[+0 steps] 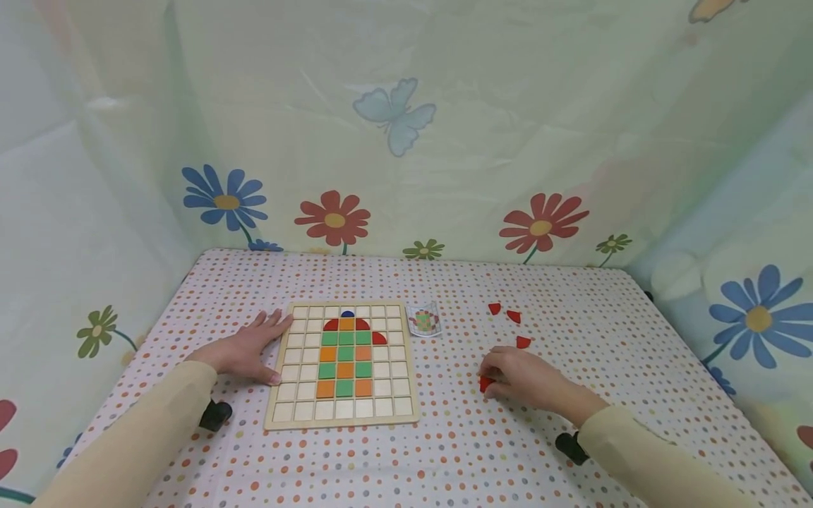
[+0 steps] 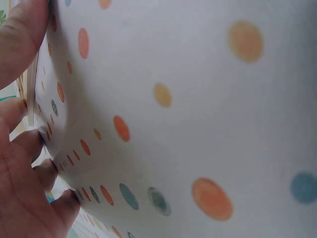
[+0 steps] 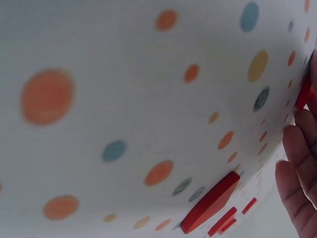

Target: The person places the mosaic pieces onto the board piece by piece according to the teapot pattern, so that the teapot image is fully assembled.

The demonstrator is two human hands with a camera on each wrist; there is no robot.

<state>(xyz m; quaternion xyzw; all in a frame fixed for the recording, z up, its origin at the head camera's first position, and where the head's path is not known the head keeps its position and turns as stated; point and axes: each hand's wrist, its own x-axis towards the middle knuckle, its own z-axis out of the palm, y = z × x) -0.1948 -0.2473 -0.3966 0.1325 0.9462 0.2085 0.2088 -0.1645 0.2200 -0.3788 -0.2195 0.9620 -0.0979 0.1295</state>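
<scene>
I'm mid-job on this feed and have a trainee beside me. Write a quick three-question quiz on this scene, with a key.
1. On the board, which colour is the piece farthest from the person? A red; B green; C blue.
2. True or false: the picture card lies beside the board's right edge.
3. How many red pieces lie loose on the cloth, not counting the one at the right hand?

Key: 1. C. 2. True. 3. Three.
</scene>
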